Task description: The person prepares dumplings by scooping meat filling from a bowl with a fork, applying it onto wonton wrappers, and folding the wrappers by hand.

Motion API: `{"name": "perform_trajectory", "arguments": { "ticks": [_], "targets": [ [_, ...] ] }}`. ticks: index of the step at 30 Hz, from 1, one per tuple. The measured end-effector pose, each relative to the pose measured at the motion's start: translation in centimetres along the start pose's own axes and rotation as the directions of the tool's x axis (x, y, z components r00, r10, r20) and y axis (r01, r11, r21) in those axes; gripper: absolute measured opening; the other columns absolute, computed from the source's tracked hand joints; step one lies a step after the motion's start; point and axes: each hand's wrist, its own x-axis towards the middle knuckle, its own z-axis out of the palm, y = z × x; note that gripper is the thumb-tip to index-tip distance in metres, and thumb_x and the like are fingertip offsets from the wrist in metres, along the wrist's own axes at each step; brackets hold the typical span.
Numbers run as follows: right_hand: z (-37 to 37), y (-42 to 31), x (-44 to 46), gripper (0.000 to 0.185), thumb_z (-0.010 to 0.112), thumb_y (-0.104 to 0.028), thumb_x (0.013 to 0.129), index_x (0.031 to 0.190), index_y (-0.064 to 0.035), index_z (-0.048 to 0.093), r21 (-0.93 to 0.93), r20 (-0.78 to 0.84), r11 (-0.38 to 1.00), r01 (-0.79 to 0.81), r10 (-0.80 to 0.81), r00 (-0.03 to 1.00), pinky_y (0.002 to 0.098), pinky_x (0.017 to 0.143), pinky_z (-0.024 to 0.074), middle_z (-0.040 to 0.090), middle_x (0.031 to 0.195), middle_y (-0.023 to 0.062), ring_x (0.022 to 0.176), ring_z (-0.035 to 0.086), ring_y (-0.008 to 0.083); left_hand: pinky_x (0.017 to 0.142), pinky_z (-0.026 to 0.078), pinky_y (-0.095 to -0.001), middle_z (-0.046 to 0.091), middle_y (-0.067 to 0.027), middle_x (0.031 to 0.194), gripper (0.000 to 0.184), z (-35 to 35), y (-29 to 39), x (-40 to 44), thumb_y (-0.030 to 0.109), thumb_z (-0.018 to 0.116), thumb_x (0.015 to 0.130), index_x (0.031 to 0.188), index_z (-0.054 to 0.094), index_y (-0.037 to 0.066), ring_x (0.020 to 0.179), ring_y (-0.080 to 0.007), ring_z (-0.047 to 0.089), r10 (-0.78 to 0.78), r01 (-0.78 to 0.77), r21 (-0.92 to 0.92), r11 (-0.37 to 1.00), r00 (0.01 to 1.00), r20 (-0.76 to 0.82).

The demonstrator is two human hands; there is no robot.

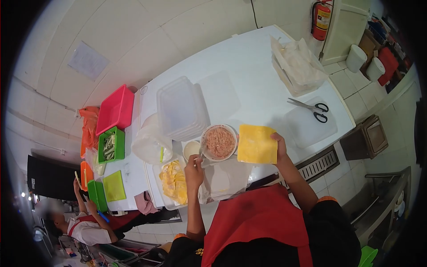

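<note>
A stack of square yellow sheets (257, 144) is in my right hand (279, 147), whose fingers hold its right edge. My left hand (194, 168) is closed on a thin utensil at the left rim of a white bowl (219, 142) of pinkish minced filling. A small bowl of pale liquid (191, 150) stands just beyond that hand. To its left, folded yellow pieces (173, 182) lie in a clear tray. Translucent wrapping (224, 180) covers the surface between my hands, in front of the filling bowl.
Clear stacked containers (181, 108) stand behind the bowls. Black scissors (315, 109) lie on a translucent lid at the right, near a lined plastic box (297, 66). Pink (115, 110) and green (111, 145) containers are at the left, where another person (91, 227) works.
</note>
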Motion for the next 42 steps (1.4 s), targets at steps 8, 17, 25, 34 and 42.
{"name": "perform_trajectory", "arguments": {
  "ticks": [8, 17, 25, 34, 42],
  "targets": [
    [-1.2, -1.0, -0.5, 0.049, 0.052, -0.023, 0.082, 0.122, 0.0045, 0.053, -0.101, -0.127, 0.993, -0.052, 0.039, 0.991, 0.0432, 0.089, 0.0530, 0.064, 0.113, 0.0193, 0.098, 0.066, 0.0322, 0.068, 0.050, -0.0363, 0.066, -0.0217, 0.084, 0.016, 4.1, 0.1, 4.0, 0.010, 0.054, 0.095, 0.106, 0.060, 0.001, 0.077, -0.0333, 0.068, 0.151, -0.147, -0.081, 0.986, 0.987, 0.047],
    [-2.3, -1.2, -1.3, 0.051, 0.053, -0.020, 0.079, 0.124, 0.0045, 0.052, -0.108, -0.174, 0.987, -0.121, 0.101, 0.979, 0.0438, 0.090, 0.0528, 0.063, 0.114, 0.0198, 0.100, 0.065, 0.0331, 0.064, 0.053, -0.0393, 0.067, -0.0088, 0.093, 0.026, -1.1, 5.1, 5.3, 0.002, 0.057, 0.082, 0.103, 0.070, 0.009, 0.078, -0.0316, 0.066, 0.330, -0.349, 0.457, 0.819, 0.936, 0.122],
    [-2.4, 0.9, 0.4, 0.052, 0.053, -0.019, 0.079, 0.125, 0.0049, 0.051, -0.050, -0.138, 0.976, -0.210, 0.202, 0.970, 0.0439, 0.091, 0.0523, 0.062, 0.116, 0.0202, 0.100, 0.065, 0.0331, 0.061, 0.054, -0.0379, 0.065, -0.0039, 0.087, 0.032, 0.2, 3.5, 7.0, -0.001, 0.054, 0.075, 0.098, 0.072, 0.013, 0.074, -0.0262, 0.066, 0.401, -0.506, 0.651, 0.566, 0.859, 0.318],
    [-2.6, 1.1, 0.3, 0.052, 0.054, -0.020, 0.079, 0.125, 0.0046, 0.050, -0.041, -0.163, 0.981, -0.190, 0.181, 0.970, 0.0432, 0.090, 0.0525, 0.062, 0.115, 0.0198, 0.101, 0.064, 0.0326, 0.063, 0.053, -0.0406, 0.065, -0.0057, 0.088, 0.030, 0.1, 5.2, 6.2, -0.001, 0.055, 0.074, 0.096, 0.072, 0.012, 0.073, -0.0296, 0.066, 0.285, -0.534, 0.657, 0.532, 0.844, 0.455],
    [-3.6, 1.4, 0.3, 0.054, 0.053, -0.021, 0.079, 0.126, 0.0042, 0.050, -0.015, -0.126, 0.984, -0.179, 0.175, 0.976, 0.0441, 0.092, 0.0519, 0.061, 0.118, 0.0201, 0.103, 0.064, 0.0327, 0.071, 0.053, -0.0442, 0.069, -0.0126, 0.092, 0.023, -0.5, 6.7, 4.4, 0.003, 0.057, 0.083, 0.101, 0.069, 0.009, 0.081, -0.0339, 0.067, 0.090, -0.395, 0.455, 0.798, 0.825, 0.558]
  ]
}}
